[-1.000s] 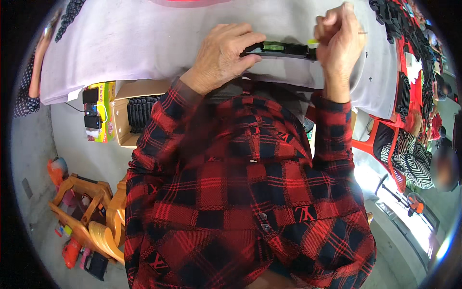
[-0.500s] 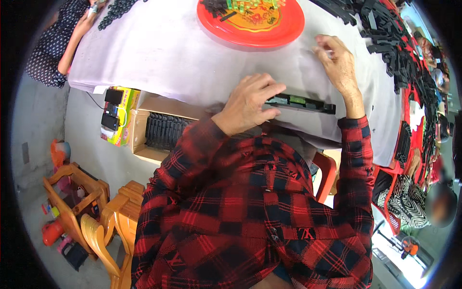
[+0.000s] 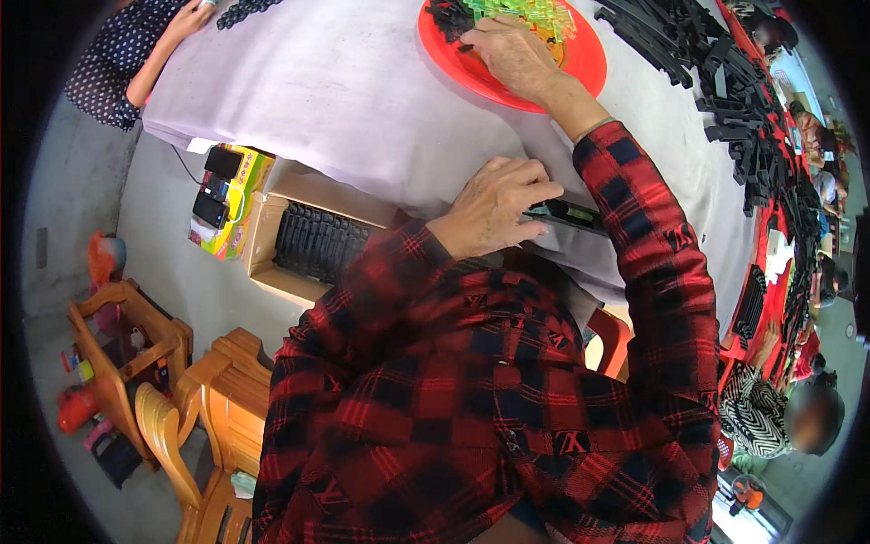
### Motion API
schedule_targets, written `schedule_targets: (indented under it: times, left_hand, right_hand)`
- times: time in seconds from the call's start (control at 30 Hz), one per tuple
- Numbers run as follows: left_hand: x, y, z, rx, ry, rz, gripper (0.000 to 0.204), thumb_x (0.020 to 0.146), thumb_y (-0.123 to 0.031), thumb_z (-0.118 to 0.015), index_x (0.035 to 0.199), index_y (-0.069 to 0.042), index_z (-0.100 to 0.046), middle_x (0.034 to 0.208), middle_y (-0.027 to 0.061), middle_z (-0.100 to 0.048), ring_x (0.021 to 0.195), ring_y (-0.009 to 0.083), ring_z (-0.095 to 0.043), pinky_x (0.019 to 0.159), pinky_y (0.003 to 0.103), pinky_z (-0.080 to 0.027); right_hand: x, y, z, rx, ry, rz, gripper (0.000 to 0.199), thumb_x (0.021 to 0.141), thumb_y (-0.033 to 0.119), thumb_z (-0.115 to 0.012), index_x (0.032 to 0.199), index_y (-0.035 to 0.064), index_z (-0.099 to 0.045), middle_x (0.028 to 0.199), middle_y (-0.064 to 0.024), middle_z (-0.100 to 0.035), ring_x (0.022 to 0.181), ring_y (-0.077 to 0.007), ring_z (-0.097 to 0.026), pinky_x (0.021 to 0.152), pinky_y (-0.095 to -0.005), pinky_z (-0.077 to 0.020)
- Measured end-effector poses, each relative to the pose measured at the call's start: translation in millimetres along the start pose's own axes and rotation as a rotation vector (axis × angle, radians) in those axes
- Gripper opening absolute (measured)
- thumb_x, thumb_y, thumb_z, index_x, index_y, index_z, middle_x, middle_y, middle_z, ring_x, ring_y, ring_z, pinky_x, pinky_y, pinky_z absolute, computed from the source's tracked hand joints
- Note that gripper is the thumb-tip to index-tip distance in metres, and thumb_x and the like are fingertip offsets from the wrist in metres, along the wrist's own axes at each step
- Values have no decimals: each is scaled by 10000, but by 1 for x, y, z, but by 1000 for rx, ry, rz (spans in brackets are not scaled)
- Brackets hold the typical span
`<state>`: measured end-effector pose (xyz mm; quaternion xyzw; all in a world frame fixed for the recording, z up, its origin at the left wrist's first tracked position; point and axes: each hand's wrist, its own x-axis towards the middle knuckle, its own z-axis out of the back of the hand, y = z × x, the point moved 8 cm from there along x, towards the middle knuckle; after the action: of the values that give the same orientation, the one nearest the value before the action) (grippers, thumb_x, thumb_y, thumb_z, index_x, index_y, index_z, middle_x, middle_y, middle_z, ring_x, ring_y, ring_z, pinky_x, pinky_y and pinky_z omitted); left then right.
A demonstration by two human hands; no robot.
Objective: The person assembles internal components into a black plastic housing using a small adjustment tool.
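My left hand (image 3: 503, 204) is closed around one end of a narrow black spirit level (image 3: 573, 216) at the near edge of the cloth-covered table. Its far end is hidden behind my right sleeve. My right hand (image 3: 517, 56) reaches over a round red plate (image 3: 589, 68). Its fingertips are pressed together at a heap of small black pieces (image 3: 449, 20) on the plate's left side; what they pinch is too small to make out. Clear green vials (image 3: 550, 16) lie heaped beside the black pieces, partly behind my hand.
Long black bars (image 3: 671, 41) are piled along the table's right side. An open cardboard box (image 3: 263, 245) of black bars stands left of my left arm, beside a colourful box (image 3: 240, 204) carrying dark devices. Another person's hand (image 3: 192, 18) shows at the far left. Wooden chairs (image 3: 217, 390) stand lower left.
My right hand has moved forward and left from above the table onto the red plate, closing its fingers there. My left hand still holds the spirit level. The whole view has shifted slightly.
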<state>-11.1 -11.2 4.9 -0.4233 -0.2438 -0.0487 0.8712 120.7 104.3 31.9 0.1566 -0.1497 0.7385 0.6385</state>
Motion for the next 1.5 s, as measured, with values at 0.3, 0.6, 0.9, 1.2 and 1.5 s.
schedule_targets:
  times: [0.3,0.6,0.9,1.2,1.5]
  left_hand:
    - [2,0,0,31,-1,-1,440,711,-145,-813,1126,-80,-681,1052,62,-610,1006,274,-598,898,405,-440]
    - [-1,-1,-1,21,-8,-1,469,684,-151,-851,1119,-82,-689,1045,51,-620,999,262,-601,896,405,-438]
    - [1,-1,1,45,-10,-28,474,693,-181,-837,1131,-82,-687,1048,53,-622,1019,270,-607,909,406,-438]
    - [1,-1,1,49,0,-17,466,706,-198,-832,1133,-77,-693,1063,60,-634,1030,272,-605,918,413,-435]
    - [2,-6,2,38,-12,-35,463,723,-191,-842,1142,-58,-694,1037,65,-632,969,265,-621,903,397,-460]
  right_hand:
    - [3,-12,-8,-157,243,-74,99,831,86,-659,912,32,-680,885,-166,-708,862,-367,-688,817,-478,-552]
    - [-18,-38,-2,73,243,-373,186,787,178,-683,793,-7,-674,778,-239,-661,783,-425,-657,714,-513,-515]
    - [-31,-37,4,249,167,-432,123,797,118,-680,822,-2,-664,762,-168,-659,692,-306,-652,665,-432,-513]
    - [-51,-41,12,347,151,-464,210,833,176,-773,870,-3,-670,730,-130,-640,659,-239,-607,661,-387,-514]
    - [-55,-34,14,341,173,-549,181,820,160,-740,914,9,-708,784,-138,-715,717,-257,-686,687,-384,-544]
